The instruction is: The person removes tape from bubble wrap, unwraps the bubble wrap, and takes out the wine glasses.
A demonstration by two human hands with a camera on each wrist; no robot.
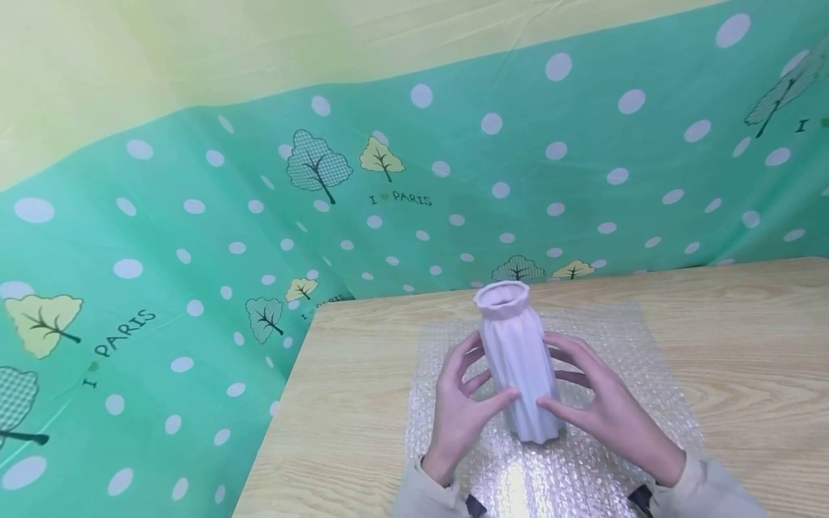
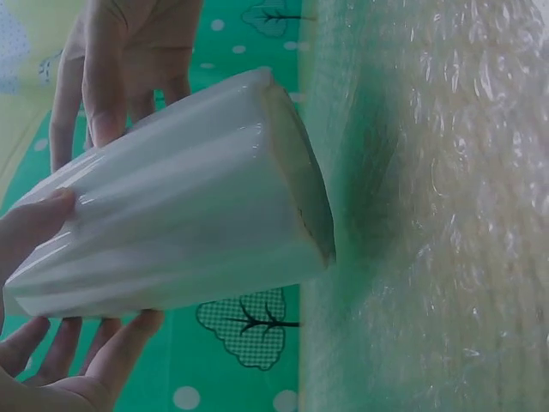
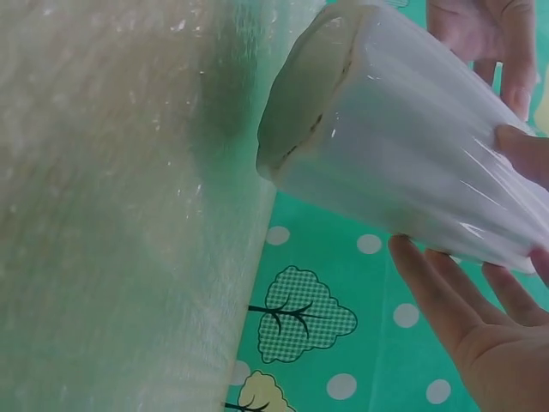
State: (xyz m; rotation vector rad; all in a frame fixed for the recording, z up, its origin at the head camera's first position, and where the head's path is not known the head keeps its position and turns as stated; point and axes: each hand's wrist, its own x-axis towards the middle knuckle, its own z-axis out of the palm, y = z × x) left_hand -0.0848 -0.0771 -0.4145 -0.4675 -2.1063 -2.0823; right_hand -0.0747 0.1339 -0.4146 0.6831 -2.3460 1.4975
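Note:
A white ceramic vase (image 1: 521, 367) with fluted sides and a pinched, wavy neck is held between both hands. My left hand (image 1: 461, 410) grips its left side, the thumb on the front and the other fingers spread along the side. On the opposite side my right hand (image 1: 602, 403) holds it in the same way. Both wrist views show the vase (image 2: 180, 206) tilted, its base (image 3: 313, 94) raised off a sheet of clear bubble wrap (image 1: 622, 360). A thin brownish line marks part of the base's edge.
The bubble wrap lies flat on a light wood-grain table (image 1: 350, 388), whose left edge slants toward the front. Behind and to the left hangs a green and yellow curtain (image 1: 259, 180) with white dots and printed trees.

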